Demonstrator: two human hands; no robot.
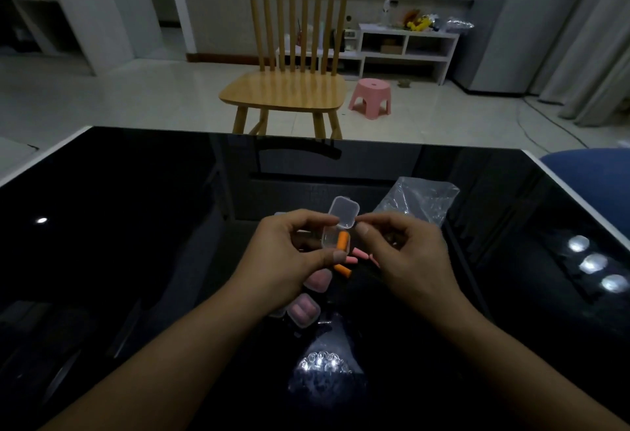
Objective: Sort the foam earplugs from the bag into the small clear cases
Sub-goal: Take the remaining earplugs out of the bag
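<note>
My left hand (293, 256) holds a small clear case (335, 238) above the black table, its lid (344, 210) flipped up. An orange earplug (342, 241) sits inside the case. My right hand (402, 253) pinches the lid's edge with thumb and forefinger. Below the case, another orange earplug (342, 269) and pink earplugs (354, 258) lie loose on the table. Two closed clear cases with pink earplugs inside (304, 309) (317, 281) rest near my left wrist. The crumpled clear bag (417, 200) lies flat behind my right hand.
The glossy black table (136, 226) reflects ceiling lights. A wooden chair (289, 89) stands at the far edge, a pink stool (371, 96) beyond it. A blue seat (593, 175) shows at the right edge.
</note>
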